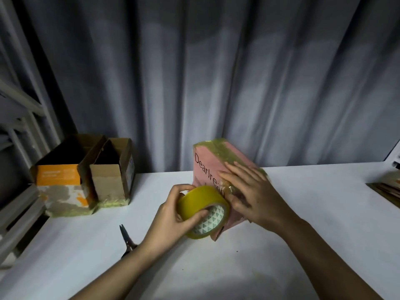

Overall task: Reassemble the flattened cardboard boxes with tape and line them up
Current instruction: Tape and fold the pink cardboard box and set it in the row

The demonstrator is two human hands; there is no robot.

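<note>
1. The pink cardboard box (213, 169) sits tilted on the white table (303, 213), near its middle, one corner raised toward the curtain. Yellowish tape already covers its upper edges, and black lettering runs down its left face.
2. The right hand (249, 191) lies flat on the box's near face, fingers straight and pressing what looks like a fresh strip of tape against the cardboard.
3. The left hand (173, 215) grips the yellow tape roll (203, 211), thumb over the outer rim and fingers curled into the patterned core. The roll touches the lower left part of the box, just beside the right hand's fingertips.
4. The relation that matters: the roll lies left of and below the pressing hand, so the tape seems to run from the roll up and rightward under the palm. The likely next pull is down and left, away from the anchored end.
5. Black scissors (127, 239) lie on the table just behind the left wrist, nearer that hand, for the cut.
6. Two finished boxes stand side by side at far left: an orange-and-white box (62, 182) and a plain brown box (112, 180), touching.
7. Flattened cardboard (387, 187) waits at the right edge.
</note>
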